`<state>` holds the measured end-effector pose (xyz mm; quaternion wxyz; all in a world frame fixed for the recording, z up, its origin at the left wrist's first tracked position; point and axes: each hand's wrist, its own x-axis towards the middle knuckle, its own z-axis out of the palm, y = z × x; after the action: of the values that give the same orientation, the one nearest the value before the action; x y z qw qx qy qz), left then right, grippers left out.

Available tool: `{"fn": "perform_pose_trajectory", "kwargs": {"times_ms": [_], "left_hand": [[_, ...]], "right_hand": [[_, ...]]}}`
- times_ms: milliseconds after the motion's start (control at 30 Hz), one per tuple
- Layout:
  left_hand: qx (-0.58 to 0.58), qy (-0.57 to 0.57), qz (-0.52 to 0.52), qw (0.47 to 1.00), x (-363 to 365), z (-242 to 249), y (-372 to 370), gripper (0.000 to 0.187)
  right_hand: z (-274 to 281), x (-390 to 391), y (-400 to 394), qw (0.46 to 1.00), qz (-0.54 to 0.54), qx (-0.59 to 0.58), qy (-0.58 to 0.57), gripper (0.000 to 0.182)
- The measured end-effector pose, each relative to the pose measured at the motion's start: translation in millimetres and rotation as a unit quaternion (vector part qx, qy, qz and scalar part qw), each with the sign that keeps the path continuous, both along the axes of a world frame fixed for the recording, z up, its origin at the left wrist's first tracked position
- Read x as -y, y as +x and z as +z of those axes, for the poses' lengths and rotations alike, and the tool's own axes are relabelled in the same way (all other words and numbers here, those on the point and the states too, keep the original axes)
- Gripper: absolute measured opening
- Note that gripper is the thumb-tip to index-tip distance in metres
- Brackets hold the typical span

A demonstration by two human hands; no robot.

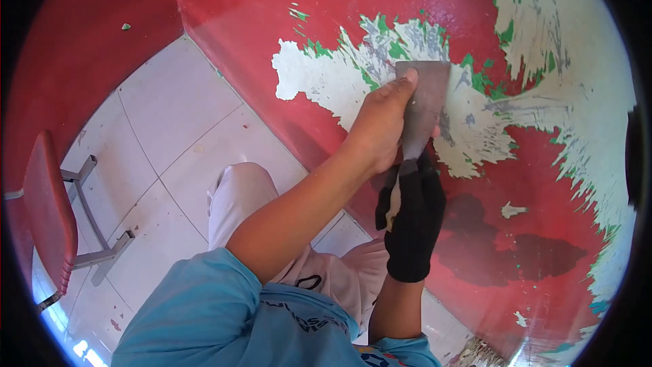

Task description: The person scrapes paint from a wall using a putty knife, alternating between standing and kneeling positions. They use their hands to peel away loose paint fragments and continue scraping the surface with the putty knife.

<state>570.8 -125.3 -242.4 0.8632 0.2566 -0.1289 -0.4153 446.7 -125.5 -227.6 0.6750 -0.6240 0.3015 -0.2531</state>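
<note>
A paint scraper [426, 98] with a wide metal blade is in both my hands, its blade edge pointing up over the peeled patch. My left hand [384, 119] is bare and grips the blade's left side, thumb flat on its face and fingers hidden behind. In a black glove, my right hand [415, 214] wraps round the handle [394, 200]. Beyond the blade is the red wall [255, 0], where a large patch of bare whitish plaster [319, 75] shows, edged with green paint and grey streaks.
A chair [53, 207] with a red seat and metal frame stands at the left on the tiled floor [173, 109]. Paint flakes lie about the tiles, with a heap of debris [479, 353] at the wall's foot. Dark wet-looking stains [502, 251] mark the lower wall.
</note>
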Motion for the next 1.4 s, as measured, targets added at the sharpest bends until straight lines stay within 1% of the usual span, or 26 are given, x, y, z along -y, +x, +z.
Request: {"fn": "perform_pose_trajectory", "kwargs": {"times_ms": [33,100,133,200,233,300,367,400,433,500,600,667,700,733,800,833,933,1000,1033,1100,1167,1267,1300,1333,1367,1400], "left_hand": [[-0.017,0.001,0.011,1.0,2,2,-1,0.041],[-0.042,0.007,0.012,0.999,1,0,-8,0.038],[-0.022,0.012,0.002,1.0,-1,1,-10,0.041],[0.008,0.009,-0.004,1.0,0,7,-6,0.045],[0.002,0.0,0.001,1.0,1,9,-5,0.045],[-0.004,-0.009,-0.003,1.0,2,14,-2,0.045],[0.069,-0.004,0.02,0.997,0,22,11,0.043],[0.07,-0.004,0.021,0.997,0,21,8,0.043],[0.046,-0.009,0.007,0.999,1,21,3,0.042],[0.008,-0.007,-0.011,1.0,1,25,-2,0.041],[0.038,-0.039,0.015,0.998,9,25,7,0.043],[0.042,-0.046,0.026,0.998,7,26,-1,0.043],[0.02,-0.057,0.011,0.998,5,26,-9,0.041],[-0.002,-0.068,-0.003,0.998,6,27,-12,0.04],[-0.021,-0.055,-0.016,0.998,10,28,-7,0.039],[-0.008,-0.065,-0.003,0.998,11,30,-3,0.04],[0.014,-0.086,0.01,0.996,9,31,-6,0.041],[-0.061,-0.066,0.003,0.996,10,36,-9,0.036],[-0.062,-0.068,0.005,0.996,10,37,-6,0.036],[-0.016,-0.07,0.007,0.997,9,32,-3,0.041],[-0.024,-0.064,-0.001,0.998,10,27,-13,0.042],[-0.003,-0.07,0.009,0.998,11,32,2,0.043],[0.012,-0.072,0.016,0.997,10,33,5,0.044],[0.009,-0.07,0.016,0.997,9,32,4,0.044],[0.013,-0.06,0.014,0.998,6,32,3,0.044],[0.027,-0.055,0.018,0.998,5,35,8,0.045]], "right_hand": [[-3,0,2,1.0,0.001,-0.004,0.001,0.02],[-12,0,-1,0.981,0.015,-0.01,-0.193,0.016],[-11,-4,-3,0.981,0.011,-0.014,-0.195,0.016],[-2,-12,2,0.996,-0.076,0.01,-0.046,0.015],[-2,-9,5,0.996,-0.074,0.012,-0.049,0.015],[-2,-1,8,0.996,-0.016,0.026,-0.083,0.032],[-1,-4,16,0.995,-0.03,0.025,-0.095,0.032],[1,-7,20,0.993,-0.042,0.031,-0.107,0.033],[1,-9,20,0.993,-0.039,0.038,-0.108,0.033],[-2,-14,12,0.993,-0.084,0.056,-0.058,0.033],[3,-2,18,0.994,-0.06,0.034,-0.089,0.033],[3,-8,11,0.991,-0.088,0.014,-0.102,0.032],[6,-10,12,0.987,-0.109,0.004,-0.117,0.031],[8,-10,13,0.987,-0.107,0.006,-0.12,0.031],[11,-8,10,0.99,-0.103,0.01,-0.096,0.031],[18,-9,13,0.99,-0.113,0.013,-0.08,0.026],[17,-7,12,0.991,-0.094,0.014,-0.09,0.027],[19,-7,12,0.99,-0.096,0.015,-0.107,0.027],[19,-6,9,0.988,-0.102,0.005,-0.117,0.026],[16,-7,4,0.989,-0.104,-0.003,-0.106,0.025],[16,-8,0,0.99,-0.108,-0.011,-0.086,0.024],[19,-1,10,0.992,-0.107,-0.004,-0.073,0.023],[18,4,17,0.978,-0.082,-0.04,-0.186,0.026],[18,6,21,0.951,-0.05,-0.078,-0.296,0.029],[18,2,17,0.951,-0.048,-0.081,-0.294,0.029],[20,-2,17,0.974,-0.069,-0.052,-0.208,0.028]]}}
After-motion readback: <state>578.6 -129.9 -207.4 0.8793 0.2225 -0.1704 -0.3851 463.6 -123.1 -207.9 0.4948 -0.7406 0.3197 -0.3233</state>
